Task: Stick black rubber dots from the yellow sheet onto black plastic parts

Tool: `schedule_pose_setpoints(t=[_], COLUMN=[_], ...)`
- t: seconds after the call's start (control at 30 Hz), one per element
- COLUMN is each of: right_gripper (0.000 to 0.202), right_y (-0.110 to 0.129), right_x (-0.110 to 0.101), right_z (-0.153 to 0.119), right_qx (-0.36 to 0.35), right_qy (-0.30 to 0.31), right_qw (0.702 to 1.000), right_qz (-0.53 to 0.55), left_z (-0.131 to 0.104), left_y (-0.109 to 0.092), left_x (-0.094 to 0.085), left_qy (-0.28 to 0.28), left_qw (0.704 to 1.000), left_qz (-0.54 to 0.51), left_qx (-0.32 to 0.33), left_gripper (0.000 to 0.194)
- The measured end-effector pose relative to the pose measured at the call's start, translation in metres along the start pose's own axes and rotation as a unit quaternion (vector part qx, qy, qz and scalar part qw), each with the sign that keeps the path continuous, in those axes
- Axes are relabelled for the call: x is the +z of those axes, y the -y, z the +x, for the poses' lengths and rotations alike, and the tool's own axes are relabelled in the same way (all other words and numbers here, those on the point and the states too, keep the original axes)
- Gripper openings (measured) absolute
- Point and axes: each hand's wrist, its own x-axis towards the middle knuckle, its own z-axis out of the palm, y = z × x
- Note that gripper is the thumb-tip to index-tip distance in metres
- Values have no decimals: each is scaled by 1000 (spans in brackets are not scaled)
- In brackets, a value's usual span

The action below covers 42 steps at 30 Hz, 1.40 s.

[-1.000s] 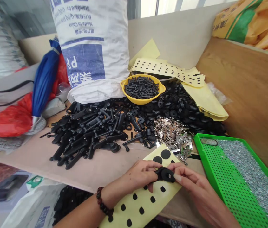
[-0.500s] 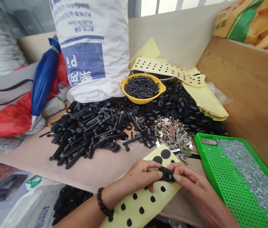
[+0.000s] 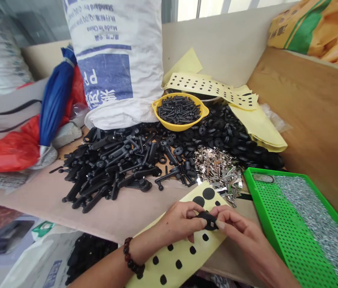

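Between both hands, over a yellow sheet (image 3: pixel 183 251) with black dots, is a small black plastic part (image 3: pixel 207 220) with a shiny metal bit on it. My left hand (image 3: pixel 176 224), with a beaded bracelet at the wrist, pinches the part's left side between thumb and fingers. The thumb and fingertips of my right hand (image 3: pixel 241 228) close on its right edge. Beyond the sheet lies a pile of small metal clips (image 3: pixel 217 168). Black lever-shaped parts (image 3: pixel 111 164) are heaped to the left of it.
A yellow bowl (image 3: pixel 177 128) of black screws stands behind the heaps, beside a large white sack (image 3: pixel 117 52). On the right is a green perforated tray (image 3: pixel 279 220) holding small metal pieces. A blue umbrella (image 3: pixel 56 96) leans at the left. More dotted yellow sheets (image 3: pixel 213 89) lie at the back.
The black part has shifted and tilted slightly to the left between my fingers. My right fingertips have moved slightly left with it. Both hands keep their grip.
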Motion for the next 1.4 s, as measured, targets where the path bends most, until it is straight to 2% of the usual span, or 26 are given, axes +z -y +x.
schedule_pose_setpoints(t=[0.13,0.33,0.47,0.6,0.7,0.77,0.9,1.0,1.27,1.4], right_gripper=[30,32,32,32,30,29,32,32,27,28], right_y=[2,6,7,7,4,2,1,4,5,7], right_x=[3,8,9,8,9,11,15,17,22,23], right_z=[-1,1,2,-2,-8,-12,-14,-12,-13,-14], right_qx=[-15,-38,-48,-55,-40,-6,74,94,67,55], right_qy=[-4,-37,-28,-44,-61,-67,-74,-76,-57,-43], right_qw=[1000,998,997,996,997,996,975,962,966,972], right_qz=[-15,-43,-47,-45,-7,57,195,245,243,227], left_z=[0,-1,0,2,2,0,-3,-4,-6,-7], left_y=[0,6,2,1,2,3,1,0,1,0], left_x=[2,2,5,7,8,8,8,9,9,5], left_qy=[-33,-55,-42,-82,-100,-100,-115,-121,-140,-115], left_qw=[998,991,993,991,991,992,989,988,987,991], left_qz=[45,111,108,102,68,44,12,3,-52,-34], left_qx=[5,50,30,35,59,69,96,92,66,51], left_gripper=[27,28,31,22,21,22,24,26,35,41])
